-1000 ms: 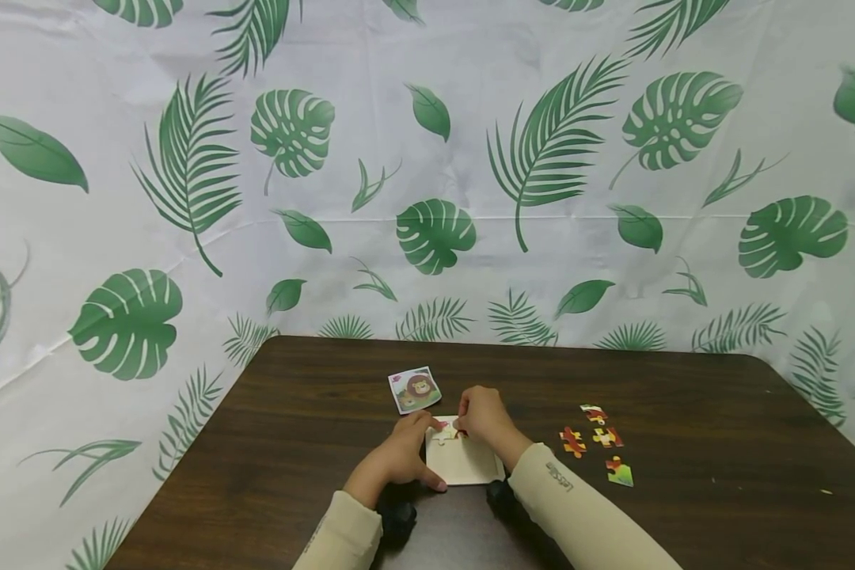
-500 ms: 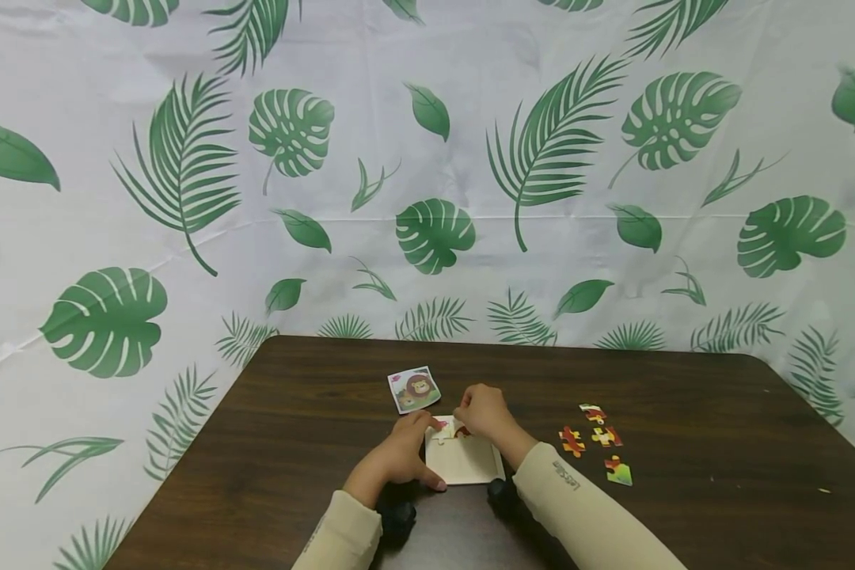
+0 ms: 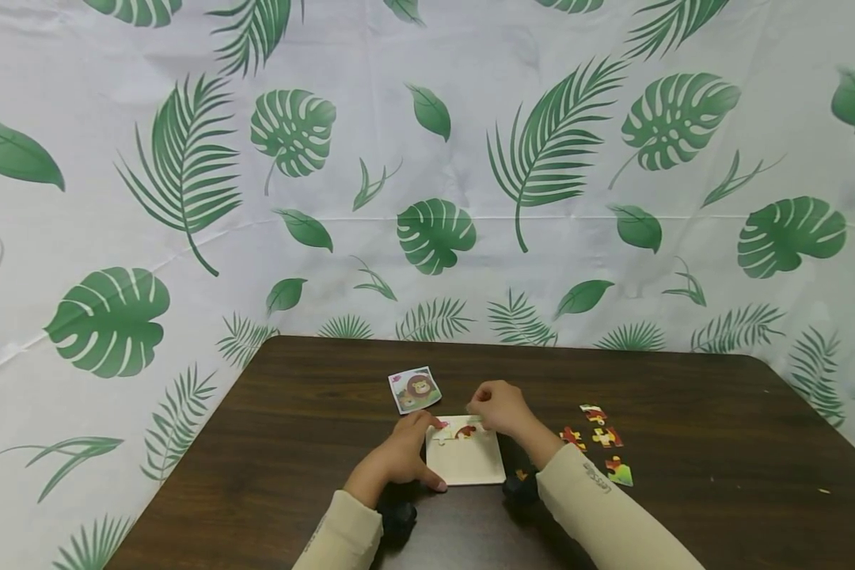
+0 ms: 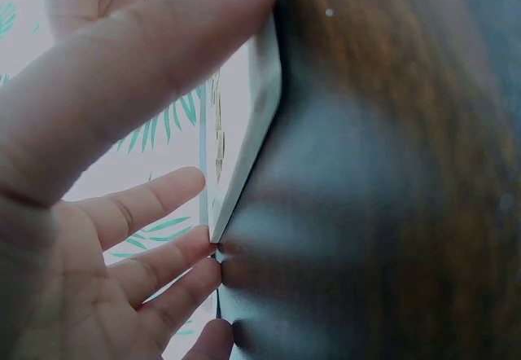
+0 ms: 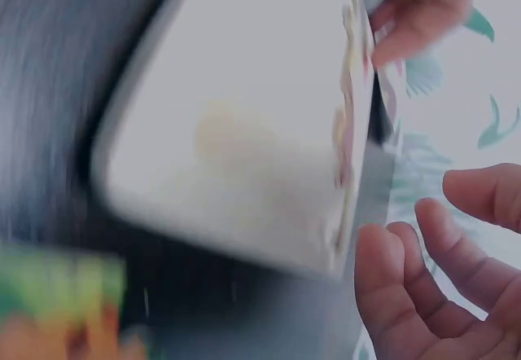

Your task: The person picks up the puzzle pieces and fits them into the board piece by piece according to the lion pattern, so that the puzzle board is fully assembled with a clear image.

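Note:
A shallow pale wooden puzzle tray [image 3: 466, 465] lies on the table in front of me. My left hand [image 3: 399, 453] spans its left side, thumb at the front edge and index finger over a puzzle piece with a pink patch [image 3: 439, 430] at the back left. Next to that piece sits a red-brown and yellow one [image 3: 465, 432], also along the back edge. My right hand [image 3: 502, 405] hovers over the tray's back right corner. In the right wrist view its fingers [image 5: 381, 266] bend loosely and hold nothing.
A square picture card with a lion [image 3: 415, 388] lies behind the tray. Several loose puzzle pieces [image 3: 607, 437] are scattered on the dark wooden table [image 3: 720, 443] to the right. Behind the table hangs a white leaf-print cloth [image 3: 356, 277].
My right hand has let go of the red-brown puzzle piece and moved right, uncovering it in the tray. The left hand has stayed at the tray's left side.

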The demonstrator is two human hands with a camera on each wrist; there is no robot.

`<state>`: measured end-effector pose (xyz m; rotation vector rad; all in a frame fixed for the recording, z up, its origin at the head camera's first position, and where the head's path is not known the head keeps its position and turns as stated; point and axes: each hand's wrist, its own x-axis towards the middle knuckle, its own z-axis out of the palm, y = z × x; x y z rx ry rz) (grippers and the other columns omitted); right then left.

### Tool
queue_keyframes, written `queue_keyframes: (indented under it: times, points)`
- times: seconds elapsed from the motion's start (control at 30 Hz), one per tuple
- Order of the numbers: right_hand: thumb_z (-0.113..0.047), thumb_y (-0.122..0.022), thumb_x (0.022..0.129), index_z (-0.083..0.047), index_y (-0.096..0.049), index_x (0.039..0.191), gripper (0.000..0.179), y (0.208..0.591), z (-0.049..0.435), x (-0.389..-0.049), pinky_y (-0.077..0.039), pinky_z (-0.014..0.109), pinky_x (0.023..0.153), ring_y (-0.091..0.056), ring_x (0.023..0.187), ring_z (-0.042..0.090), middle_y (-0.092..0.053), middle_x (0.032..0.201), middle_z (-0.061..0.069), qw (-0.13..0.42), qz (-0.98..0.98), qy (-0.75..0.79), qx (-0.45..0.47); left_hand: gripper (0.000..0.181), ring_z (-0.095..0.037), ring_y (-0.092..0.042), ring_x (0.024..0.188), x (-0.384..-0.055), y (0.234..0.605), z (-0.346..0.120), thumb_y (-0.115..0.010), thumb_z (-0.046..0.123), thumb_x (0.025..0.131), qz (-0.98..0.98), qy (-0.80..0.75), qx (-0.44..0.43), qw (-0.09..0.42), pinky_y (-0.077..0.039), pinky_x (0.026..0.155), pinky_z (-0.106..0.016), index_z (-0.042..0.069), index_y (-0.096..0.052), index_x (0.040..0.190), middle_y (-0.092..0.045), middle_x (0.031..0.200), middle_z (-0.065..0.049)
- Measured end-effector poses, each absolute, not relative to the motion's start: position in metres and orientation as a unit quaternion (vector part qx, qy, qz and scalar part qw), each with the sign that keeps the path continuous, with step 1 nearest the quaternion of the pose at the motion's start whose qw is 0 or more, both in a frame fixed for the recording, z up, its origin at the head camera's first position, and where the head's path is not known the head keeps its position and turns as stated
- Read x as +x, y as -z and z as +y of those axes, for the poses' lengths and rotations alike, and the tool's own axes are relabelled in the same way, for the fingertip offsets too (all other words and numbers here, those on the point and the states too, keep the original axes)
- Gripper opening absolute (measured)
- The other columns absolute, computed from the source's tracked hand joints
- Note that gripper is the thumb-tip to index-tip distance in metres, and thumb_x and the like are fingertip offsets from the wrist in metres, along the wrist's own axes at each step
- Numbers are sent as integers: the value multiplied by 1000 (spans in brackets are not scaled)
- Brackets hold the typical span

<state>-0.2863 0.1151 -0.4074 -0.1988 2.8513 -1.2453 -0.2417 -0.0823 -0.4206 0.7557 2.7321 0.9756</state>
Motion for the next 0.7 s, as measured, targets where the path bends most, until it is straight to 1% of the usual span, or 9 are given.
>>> queue_keyframes:
  times: [0.17, 0.27, 0.5, 0.57, 0.7]
  points:
    - [-14, -64, 85, -5, -61, 80, 11, 403, 142, -290, -48, 32, 54, -59, 58, 19, -61, 82, 6, 6, 915, 402, -44, 76, -34, -36, 117, -242, 421, -82, -90, 22, 55, 910, -321, 251, 68, -31, 96, -50, 4, -47, 115, -42, 120, -12]
    - [-15, -63, 85, -5, -61, 82, 11, 401, 160, -293, -49, 33, 57, -57, 63, 19, -60, 84, 7, 5, 915, 402, -31, 75, -34, -36, 116, -242, 421, -82, -90, 22, 55, 911, -321, 250, 68, -31, 96, -50, 3, -47, 114, -42, 120, -12]
    - [-15, -60, 86, -3, -62, 83, 12, 392, 200, -291, -50, 33, 56, -56, 73, 23, -64, 90, 10, 2, 919, 394, -27, 76, -34, -35, 117, -242, 423, -82, -89, 22, 55, 911, -320, 250, 71, -31, 96, -51, 3, -47, 116, -41, 122, -14]
    - [-16, -60, 86, -3, -61, 83, 13, 389, 211, -290, -50, 33, 56, -56, 72, 23, -64, 90, 10, 2, 923, 384, -24, 76, -34, -35, 117, -242, 423, -82, -89, 22, 56, 911, -321, 250, 73, -31, 96, -51, 3, -47, 116, -41, 122, -14]
    - [-18, -63, 84, -3, -61, 83, 15, 388, 230, -290, -45, 32, 53, -51, 64, 20, -62, 87, 10, -7, 936, 352, -14, 76, -34, -35, 117, -244, 424, -82, -89, 23, 56, 910, -321, 252, 73, -31, 96, -50, 3, -47, 116, -41, 120, -12]
